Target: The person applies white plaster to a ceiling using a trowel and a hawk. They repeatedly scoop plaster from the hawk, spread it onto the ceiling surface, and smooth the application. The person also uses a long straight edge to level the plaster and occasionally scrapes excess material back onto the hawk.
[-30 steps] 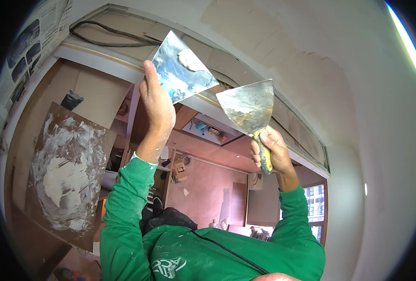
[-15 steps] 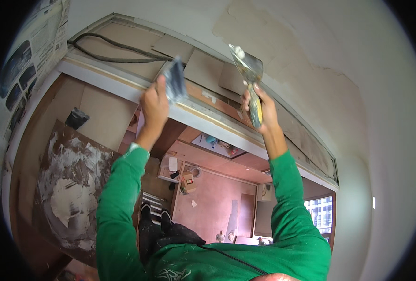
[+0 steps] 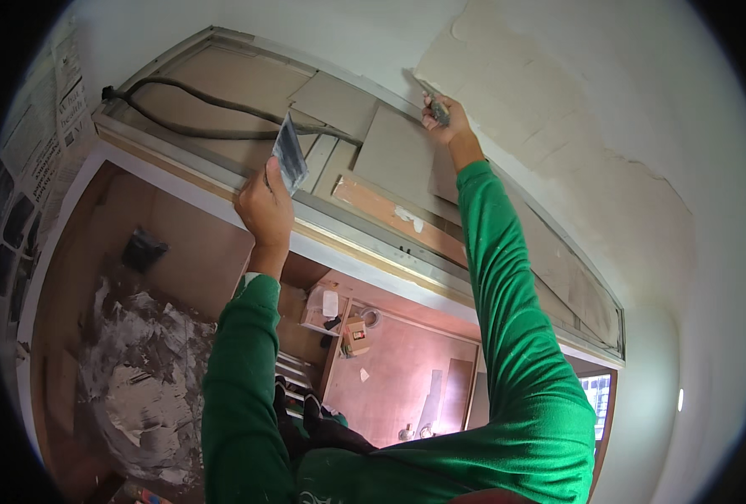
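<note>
We have the right hand [image 3: 450, 126] closed round the scraper [image 3: 428, 87], long axis forward-left, near the beige patch [image 3: 549, 118]'s left corner; left hand [image 3: 265, 206], farther off, grips the plate [image 3: 291, 158].

The window [image 3: 596, 403] glares pale inside a black-rimmed, fisheye-bent view.

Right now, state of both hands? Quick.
Left hand: closed, holding a flat metal plate near its lower edge.
Right hand: closed around the handle of a putty knife.
</note>
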{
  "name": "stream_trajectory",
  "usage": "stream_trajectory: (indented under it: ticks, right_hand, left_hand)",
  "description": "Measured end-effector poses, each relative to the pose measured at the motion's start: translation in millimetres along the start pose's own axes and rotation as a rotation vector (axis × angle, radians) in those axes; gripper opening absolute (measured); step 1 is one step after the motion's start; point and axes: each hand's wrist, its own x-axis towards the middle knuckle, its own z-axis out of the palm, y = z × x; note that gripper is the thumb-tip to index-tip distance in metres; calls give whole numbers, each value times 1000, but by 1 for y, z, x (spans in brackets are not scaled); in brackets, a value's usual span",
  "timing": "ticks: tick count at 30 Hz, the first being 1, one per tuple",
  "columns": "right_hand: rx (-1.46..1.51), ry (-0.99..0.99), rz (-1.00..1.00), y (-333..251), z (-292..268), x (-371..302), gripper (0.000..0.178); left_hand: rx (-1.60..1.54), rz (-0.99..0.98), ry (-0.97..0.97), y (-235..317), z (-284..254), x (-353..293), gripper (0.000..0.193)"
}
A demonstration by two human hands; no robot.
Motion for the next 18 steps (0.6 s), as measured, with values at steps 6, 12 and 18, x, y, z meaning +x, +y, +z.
stream_trajectory:
  ticks: [6,12,18]
  right_hand:
    - [55,-33,85,-31,-6,47,29]
    - [198,40,103,-106,16,54,53]
    - [63,57,79,-190,76,38,68]
  left_hand:
    - [-84,25,5,1,1,0,32]
    - [-61,60,4,-6,4,1,33]
    - [-49,58,29,-6,5,0,33]
